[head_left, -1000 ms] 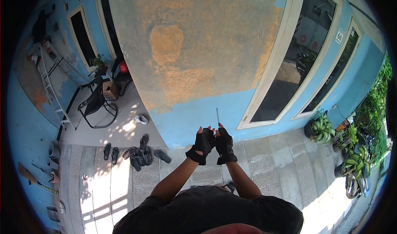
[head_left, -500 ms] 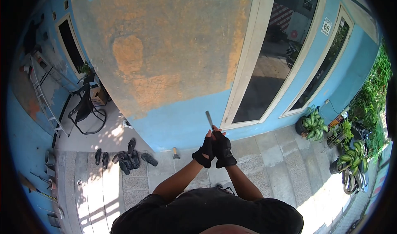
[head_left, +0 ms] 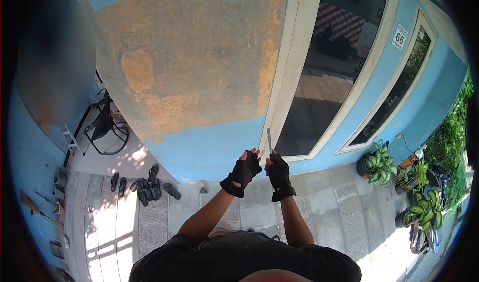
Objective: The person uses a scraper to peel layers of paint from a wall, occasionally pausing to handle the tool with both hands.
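The right hand [head_left: 278, 175], in a black fingerless glove, had its fingers [head_left: 274, 154] clamped on a thin metal blade [head_left: 269, 141], which stood up past their tips, its narrow edge towards the view; its lower end was hidden in the grip. Just left of these fingers, the left hand [head_left: 243, 173], gloved the same way, held nothing visible; its fingers were slightly bent and parted, apart from the blade.

Beyond the blade's tip, the pale window frame [head_left: 282, 88] rose beside dark glass [head_left: 327, 97]. Ahead of the left fingers and further left spread the blue wall [head_left: 209, 150], with a large grey and orange bare patch [head_left: 199, 57]. Left of the left hand, a small wooden-handled tool [head_left: 202, 184] lay by the foot of the wall on the paving [head_left: 192, 209]. Further left of the fingers lay a group of dark sandals [head_left: 155, 189], and well beyond those stood a black chair [head_left: 103, 125]. Far to the right of both hands' fingers stood leafy potted plants [head_left: 379, 161], and the number plate [head_left: 399, 36] hung above them.
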`<state>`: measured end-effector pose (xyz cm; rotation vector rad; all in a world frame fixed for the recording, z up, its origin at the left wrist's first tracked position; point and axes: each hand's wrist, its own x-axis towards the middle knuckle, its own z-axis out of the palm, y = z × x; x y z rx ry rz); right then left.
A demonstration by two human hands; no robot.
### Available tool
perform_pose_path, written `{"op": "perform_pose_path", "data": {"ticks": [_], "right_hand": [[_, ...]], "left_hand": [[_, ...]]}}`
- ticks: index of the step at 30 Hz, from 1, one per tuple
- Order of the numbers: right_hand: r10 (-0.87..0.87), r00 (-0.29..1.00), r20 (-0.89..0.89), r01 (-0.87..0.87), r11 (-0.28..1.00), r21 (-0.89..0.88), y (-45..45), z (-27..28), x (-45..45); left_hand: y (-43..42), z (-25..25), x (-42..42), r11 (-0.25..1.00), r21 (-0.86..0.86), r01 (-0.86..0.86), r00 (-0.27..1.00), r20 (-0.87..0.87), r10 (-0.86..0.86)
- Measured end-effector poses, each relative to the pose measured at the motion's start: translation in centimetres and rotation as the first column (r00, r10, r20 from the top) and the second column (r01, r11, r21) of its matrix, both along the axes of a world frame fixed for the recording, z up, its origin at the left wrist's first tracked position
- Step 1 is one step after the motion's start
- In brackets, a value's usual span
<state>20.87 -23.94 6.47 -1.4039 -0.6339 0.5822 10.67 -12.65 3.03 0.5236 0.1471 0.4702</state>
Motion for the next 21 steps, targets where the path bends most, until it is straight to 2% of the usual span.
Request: {"op": "perform_pose_path", "data": {"ticks": [1, 2, 3, 5, 6, 7, 8, 9, 10, 11, 13, 15, 17, 19, 21], "right_hand": [[0.051, 0.995, 0.086, -0.054, 0.998, 0.026, 0.5, -0.4, 0.0], [0.090, 0.996, -0.010, -0.089, 0.995, 0.033, 1.0, 0.5, -0.4], [0.127, 0.986, -0.106, -0.123, 0.992, 0.041, 1.4, 2.0, -1.1], [0.170, 0.974, -0.147, -0.166, 0.985, 0.037, 2.2, 3.2, -1.9], [0.248, 0.952, -0.178, -0.243, 0.969, 0.047, 2.8, 3.3, -2.1], [0.322, 0.923, -0.210, -0.317, 0.947, 0.056, 3.2, 3.2, -2.2], [0.395, 0.846, -0.359, -0.357, 0.919, 0.170, 3.8, 3.3, -2.1], [0.389, 0.846, -0.366, -0.352, 0.921, 0.165, 4.3, 3.8, -1.9], [0.450, 0.806, -0.384, -0.358, 0.888, 0.288, 4.8, 4.6, -1.6], [0.509, 0.766, -0.393, -0.354, 0.844, 0.404, 5.2, 5.5, -1.2], [0.638, 0.644, -0.422, -0.390, 0.749, 0.536, 5.9, 6.8, 0.1], [0.699, 0.569, -0.434, -0.371, 0.688, 0.623, 6.7, 8.2, 1.0], [0.699, 0.568, -0.434, -0.346, 0.681, 0.645, 7.4, 9.7, 1.3], [0.695, 0.568, -0.441, -0.316, 0.679, 0.663, 8.1, 11.3, 1.9], [0.755, 0.529, -0.387, -0.308, 0.596, 0.742, 9.1, 13.1, 2.6]], "left_hand": [[0.4, -0.2, 0.4, 0.998, 0.047, -0.031, 0.997, -0.066, 0.034], [0.9, -0.3, 0.7, 1.000, -0.015, -0.005, 1.000, 0.005, 0.006], [1.5, -0.2, 0.9, 1.000, -0.015, -0.012, 1.000, 0.002, 0.012], [3.1, 0.4, 1.5, 0.978, 0.205, 0.050, 0.999, -0.001, -0.051], [2.2, 3.6, 1.7, 0.981, 0.188, -0.045, 0.997, -0.055, 0.056], [2.8, 4.9, 1.8, 0.982, 0.187, -0.042, 0.997, -0.060, 0.054], [3.6, 5.6, 1.7, 0.946, 0.324, -0.010, 0.991, -0.119, 0.052], [4.2, 7.0, 1.8, 0.891, 0.453, 0.032, 0.983, -0.176, 0.054], [4.7, 8.5, 1.9, 0.875, 0.481, 0.054, 0.969, -0.238, 0.071], [5.2, 9.8, 2.3, 0.878, 0.474, 0.060, 0.969, -0.238, 0.062], [6.4, 12.1, 3.1, 0.778, 0.624, 0.073, 0.973, -0.215, 0.081], [6.2, 15.6, 3.5, 0.768, 0.637, 0.067, 0.964, -0.240, 0.115], [7.2, 17.0, 4.4, 0.767, 0.636, 0.085, 0.951, -0.282, 0.128], [8.7, 17.7, 5.8, 0.767, 0.637, 0.084, 0.956, -0.269, 0.119], [10.1, 18.8, 7.5, 0.744, 0.669, 0.006, 0.991, -0.105, 0.086]]}}
